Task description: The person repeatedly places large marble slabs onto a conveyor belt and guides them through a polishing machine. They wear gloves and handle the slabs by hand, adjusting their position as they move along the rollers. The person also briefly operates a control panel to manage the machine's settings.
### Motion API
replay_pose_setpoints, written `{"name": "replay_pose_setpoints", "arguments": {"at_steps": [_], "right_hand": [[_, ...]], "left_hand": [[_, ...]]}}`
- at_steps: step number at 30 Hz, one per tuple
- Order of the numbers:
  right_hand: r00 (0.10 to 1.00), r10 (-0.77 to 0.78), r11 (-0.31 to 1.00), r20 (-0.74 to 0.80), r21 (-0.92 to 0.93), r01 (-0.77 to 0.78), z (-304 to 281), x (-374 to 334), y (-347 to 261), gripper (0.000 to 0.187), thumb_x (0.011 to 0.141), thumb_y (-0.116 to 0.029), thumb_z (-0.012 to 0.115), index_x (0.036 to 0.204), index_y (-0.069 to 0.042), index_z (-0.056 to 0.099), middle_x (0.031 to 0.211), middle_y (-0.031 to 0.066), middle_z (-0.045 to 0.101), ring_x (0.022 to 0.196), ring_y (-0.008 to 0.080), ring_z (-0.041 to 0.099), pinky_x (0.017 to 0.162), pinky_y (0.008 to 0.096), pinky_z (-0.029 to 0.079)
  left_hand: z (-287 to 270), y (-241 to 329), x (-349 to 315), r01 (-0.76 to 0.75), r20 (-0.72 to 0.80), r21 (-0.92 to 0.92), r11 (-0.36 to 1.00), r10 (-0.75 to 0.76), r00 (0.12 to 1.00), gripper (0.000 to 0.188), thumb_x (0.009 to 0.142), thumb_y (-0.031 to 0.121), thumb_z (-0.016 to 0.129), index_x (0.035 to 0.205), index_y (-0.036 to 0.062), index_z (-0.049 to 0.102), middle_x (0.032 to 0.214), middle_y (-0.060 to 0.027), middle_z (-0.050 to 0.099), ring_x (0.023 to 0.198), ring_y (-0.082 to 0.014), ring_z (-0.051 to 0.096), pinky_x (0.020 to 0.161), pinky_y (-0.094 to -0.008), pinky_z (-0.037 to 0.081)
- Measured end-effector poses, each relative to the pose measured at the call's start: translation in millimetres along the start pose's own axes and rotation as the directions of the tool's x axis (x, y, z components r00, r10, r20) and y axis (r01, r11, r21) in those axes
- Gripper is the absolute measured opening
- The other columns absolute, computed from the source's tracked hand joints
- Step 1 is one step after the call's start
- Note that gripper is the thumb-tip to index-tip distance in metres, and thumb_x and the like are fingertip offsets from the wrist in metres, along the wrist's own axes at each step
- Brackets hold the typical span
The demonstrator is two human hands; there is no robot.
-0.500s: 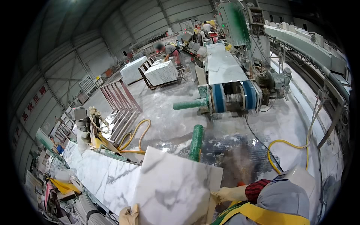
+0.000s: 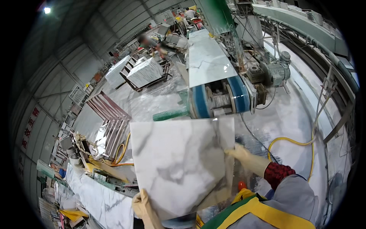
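Panelled wall (image 2: 82,61); left hand (image 2: 142,204), right hand (image 2: 244,155) clasp edges of square, grey-veined slab (image 2: 179,164).

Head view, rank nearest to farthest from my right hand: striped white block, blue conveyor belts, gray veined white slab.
1. Gray veined white slab: in your right hand.
2. Blue conveyor belts: ahead.
3. Striped white block: far ahead, left.

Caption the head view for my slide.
Left hand and right hand hold a grey-veined white slab, a blue-belted conveyor beyond it.
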State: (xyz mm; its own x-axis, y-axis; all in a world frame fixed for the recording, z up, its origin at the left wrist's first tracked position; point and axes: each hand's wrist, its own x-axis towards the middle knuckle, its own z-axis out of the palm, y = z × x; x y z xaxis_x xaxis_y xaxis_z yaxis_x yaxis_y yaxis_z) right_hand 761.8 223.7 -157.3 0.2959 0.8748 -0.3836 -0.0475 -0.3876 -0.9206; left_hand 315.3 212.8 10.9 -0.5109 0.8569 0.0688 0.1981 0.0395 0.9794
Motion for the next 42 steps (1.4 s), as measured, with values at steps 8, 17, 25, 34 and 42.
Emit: {"name": "replay_pose_setpoints", "arguments": {"at_steps": [8, 17, 25, 34, 42], "right_hand": [[0.979, -0.115, 0.992, -0.167, 0.035, 0.122, -155, 86, -93, 0.058, 0.090, -0.031, 0.087, 0.133, 0.003, 0.069, 0.115, 0.0159, 0.076, 0.100, 0.0236, 0.072, 0.088, 0.0399, 0.058], [0.869, 0.158, 0.962, -0.469, -0.127, -0.243, -193, 128, -87, 0.066, 0.093, -0.038, 0.086, 0.139, 0.006, 0.067, 0.122, 0.0197, 0.077, 0.103, 0.0261, 0.074, 0.090, 0.0403, 0.059], [0.771, 0.123, 0.969, -0.625, -0.091, -0.228, -265, 296, 8, 0.077, 0.090, -0.047, 0.087, 0.142, 0.005, 0.065, 0.132, 0.0187, 0.074, 0.117, 0.0280, 0.071, 0.098, 0.0434, 0.056], [0.835, 0.161, 0.987, -0.526, 0.064, -0.149, -276, 367, 19, 0.051, 0.096, -0.038, 0.083, 0.129, -0.001, 0.072, 0.111, 0.0082, 0.077, 0.093, 0.0197, 0.071, 0.079, 0.0376, 0.057], [0.902, 0.367, 0.877, -0.226, 0.408, -0.255, -257, 243, 2, 0.048, 0.101, -0.041, 0.080, 0.121, 0.002, 0.074, 0.104, 0.0085, 0.076, 0.091, 0.0188, 0.073, 0.076, 0.0368, 0.059]], "left_hand": [[196, -42, -3, 0.265, 0.195, -0.222, 0.938, -0.223, 0.955, 0.039, 0.107, 0.034, 0.072, 0.085, 0.0015, 0.068, 0.083, -0.0071, 0.070, 0.068, -0.0171, 0.062, 0.061, -0.0351, 0.051], [304, -92, 37, 0.072, 0.420, 0.576, 0.815, -0.370, 0.828, 0.063, 0.107, 0.058, 0.056, 0.125, 0.0022, 0.078, 0.108, -0.0107, 0.079, 0.093, -0.0235, 0.073, 0.084, -0.0404, 0.056], [427, -85, 114, 0.045, 0.562, 0.512, 0.858, -0.373, 0.738, 0.066, 0.107, 0.059, 0.049, 0.131, 0.0039, 0.076, 0.119, -0.0226, 0.078, 0.109, -0.0404, 0.074, 0.094, -0.0487, 0.054], [502, -95, 178, 0.050, 0.553, 0.579, 0.814, -0.437, 0.710, 0.062, 0.109, 0.058, 0.046, 0.134, 0.0100, 0.077, 0.122, -0.0200, 0.078, 0.115, -0.0391, 0.072, 0.100, -0.0480, 0.053], [539, -89, 186, -0.027, 0.591, 0.557, 0.830, -0.373, 0.715, 0.057, 0.110, 0.052, 0.048, 0.132, 0.0086, 0.076, 0.121, -0.0197, 0.078, 0.115, -0.0387, 0.072, 0.101, -0.0453, 0.053]]}}
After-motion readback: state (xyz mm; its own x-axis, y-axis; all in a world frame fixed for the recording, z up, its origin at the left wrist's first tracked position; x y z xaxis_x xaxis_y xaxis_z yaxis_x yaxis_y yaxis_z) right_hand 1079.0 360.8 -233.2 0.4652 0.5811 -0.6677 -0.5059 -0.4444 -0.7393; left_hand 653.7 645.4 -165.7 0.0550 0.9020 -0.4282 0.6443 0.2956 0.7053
